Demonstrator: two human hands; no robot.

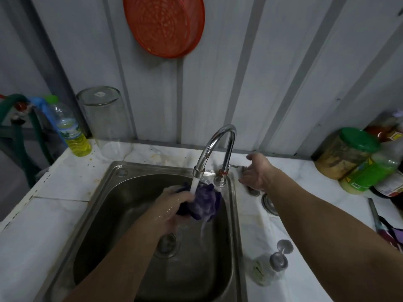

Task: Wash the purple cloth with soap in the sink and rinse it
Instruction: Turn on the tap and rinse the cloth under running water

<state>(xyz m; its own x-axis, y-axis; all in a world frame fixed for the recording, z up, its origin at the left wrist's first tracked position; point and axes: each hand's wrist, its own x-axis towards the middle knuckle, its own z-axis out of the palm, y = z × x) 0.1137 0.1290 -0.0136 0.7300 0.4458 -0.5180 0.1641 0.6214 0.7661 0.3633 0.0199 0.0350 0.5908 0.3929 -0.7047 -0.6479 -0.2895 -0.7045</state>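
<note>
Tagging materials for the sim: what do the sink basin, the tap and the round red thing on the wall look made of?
Sink basin: brushed stainless steel by the look, dull grey sheen. Tap: polished chrome-like metal, bright mirror highlights. Round red thing: probably moulded plastic, a perforated mesh pattern, matte.

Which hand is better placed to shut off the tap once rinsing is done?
The right hand: it hovers open by the tap handle. The left hand is busy holding the purple cloth under the stream.
</note>
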